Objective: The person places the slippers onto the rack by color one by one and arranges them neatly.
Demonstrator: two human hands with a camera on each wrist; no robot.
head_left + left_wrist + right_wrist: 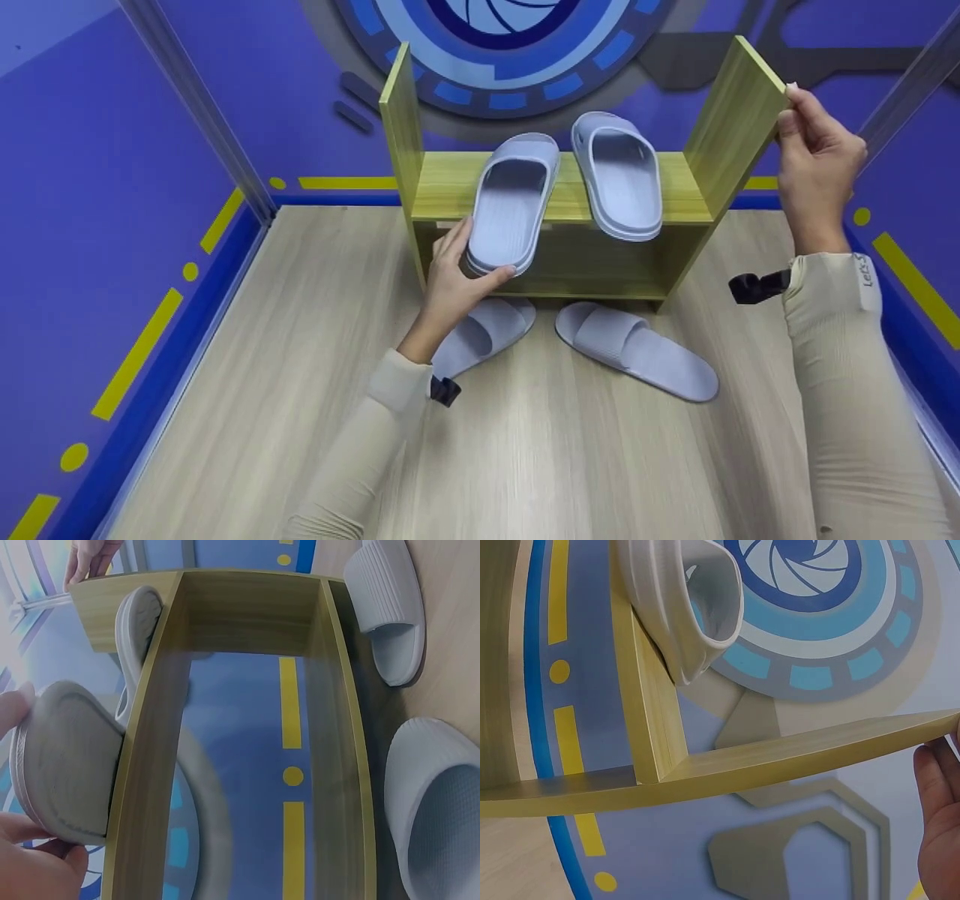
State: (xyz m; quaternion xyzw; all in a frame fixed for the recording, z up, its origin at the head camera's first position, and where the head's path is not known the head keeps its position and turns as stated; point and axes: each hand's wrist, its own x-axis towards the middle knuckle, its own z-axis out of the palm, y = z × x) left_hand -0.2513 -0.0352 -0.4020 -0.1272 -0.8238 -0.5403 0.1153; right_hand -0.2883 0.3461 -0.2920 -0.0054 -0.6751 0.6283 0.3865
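Observation:
A small wooden shoe rack [562,295] stands against the back wall. On its upper shelf, two grey-lavender slide sandals rest side by side, their heels jutting past the front edge. My left hand [457,281] grips the left sandal [510,210] by its heel, thumb at the back and fingers along the left side. The right sandal [626,180] sits untouched. With thumb and fingers, my right hand [821,161] pinches the top front corner of the rack's right side panel [739,127]. The left wrist view shows the held sandal's sole [71,761] above the shelf edge.
Two grey slippers lie on the wood-look floor [525,465] in front of the rack: the left slipper [502,330], partly behind my left hand, and the right slipper [637,352]. Blue printed walls [112,187] enclose the space on the left, back and right.

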